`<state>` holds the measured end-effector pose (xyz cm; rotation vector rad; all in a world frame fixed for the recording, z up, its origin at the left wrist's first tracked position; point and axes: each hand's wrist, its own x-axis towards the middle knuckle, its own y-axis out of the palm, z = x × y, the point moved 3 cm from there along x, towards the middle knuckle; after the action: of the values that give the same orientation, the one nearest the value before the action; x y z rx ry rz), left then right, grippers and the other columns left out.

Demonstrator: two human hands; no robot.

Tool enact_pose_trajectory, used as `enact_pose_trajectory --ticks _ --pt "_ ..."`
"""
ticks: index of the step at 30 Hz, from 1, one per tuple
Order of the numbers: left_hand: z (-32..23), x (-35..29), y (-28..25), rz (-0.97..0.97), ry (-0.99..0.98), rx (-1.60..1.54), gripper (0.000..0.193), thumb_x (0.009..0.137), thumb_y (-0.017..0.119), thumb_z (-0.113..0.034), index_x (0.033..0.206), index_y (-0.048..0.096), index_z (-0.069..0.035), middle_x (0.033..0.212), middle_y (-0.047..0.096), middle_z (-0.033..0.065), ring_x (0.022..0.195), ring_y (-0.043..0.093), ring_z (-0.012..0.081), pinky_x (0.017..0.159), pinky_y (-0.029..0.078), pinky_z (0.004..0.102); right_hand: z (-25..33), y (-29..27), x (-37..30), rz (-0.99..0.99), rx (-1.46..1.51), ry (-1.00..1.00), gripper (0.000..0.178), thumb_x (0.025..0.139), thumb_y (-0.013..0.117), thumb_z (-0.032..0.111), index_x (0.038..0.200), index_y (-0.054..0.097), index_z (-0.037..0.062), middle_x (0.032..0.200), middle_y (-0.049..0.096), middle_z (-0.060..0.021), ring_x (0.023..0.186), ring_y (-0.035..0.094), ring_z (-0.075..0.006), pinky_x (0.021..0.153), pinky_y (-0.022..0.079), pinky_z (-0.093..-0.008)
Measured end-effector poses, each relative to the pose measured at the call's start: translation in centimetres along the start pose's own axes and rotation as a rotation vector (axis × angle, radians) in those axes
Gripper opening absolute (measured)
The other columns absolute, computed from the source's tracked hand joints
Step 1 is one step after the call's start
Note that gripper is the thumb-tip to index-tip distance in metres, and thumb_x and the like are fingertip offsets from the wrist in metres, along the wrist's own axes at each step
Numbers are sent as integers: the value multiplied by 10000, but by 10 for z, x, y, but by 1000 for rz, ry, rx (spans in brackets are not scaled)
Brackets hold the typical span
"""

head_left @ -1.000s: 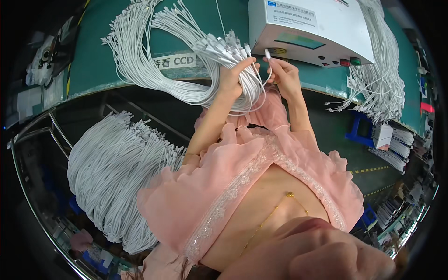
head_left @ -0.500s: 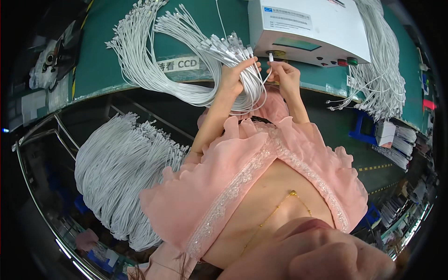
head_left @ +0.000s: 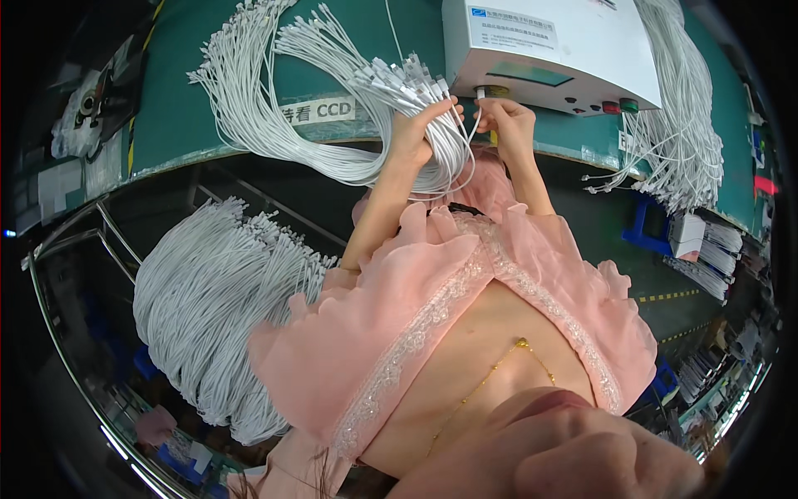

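My left hand [head_left: 413, 133] is closed round a thick bundle of white cables [head_left: 449, 154], their plug ends [head_left: 407, 81] fanned out above my fingers. Pinched in my right hand [head_left: 507, 119] is one white cable plug [head_left: 480, 94], held against the front of a white box-shaped machine [head_left: 549, 62] at its round brass-coloured port [head_left: 497, 91]. Whether the plug sits inside the port I cannot tell. That cable loops down from my right fingers toward the bundle.
More white cables [head_left: 241, 108] lie on the green table [head_left: 174, 116] to the left. Another bunch [head_left: 686, 141] hangs over the edge right of the machine. Below the table at left is a large cable heap [head_left: 216, 308] beside a metal rail [head_left: 71, 233]. A blue stool [head_left: 644, 229] stands at right.
My right hand has moved slightly up with the plug, bringing it to the machine's port. My left hand stays nearly in place round the bundle.
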<state>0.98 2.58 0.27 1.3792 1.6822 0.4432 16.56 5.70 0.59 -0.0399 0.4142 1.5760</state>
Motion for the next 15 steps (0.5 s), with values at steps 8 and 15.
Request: enact_pose_trajectory --ticks 8,15 --pt "-2 0 0 9 7 -3 271 730 652 31 973 546 81 909 608 176 791 623 267 713 543 400 0 -4 7 24 -49 26 151 761 614 82 776 659 -61 643 603 -85 503 525 -103 468 442 -214" --pt "7 4 0 150 27 94 244 722 642 69 950 560 40 848 616 133 746 621 225 643 521 327 -1 12 -6 105 -59 -24 158 788 598 93 829 669 -43 633 602 -55 536 533 -83 493 433 -203"
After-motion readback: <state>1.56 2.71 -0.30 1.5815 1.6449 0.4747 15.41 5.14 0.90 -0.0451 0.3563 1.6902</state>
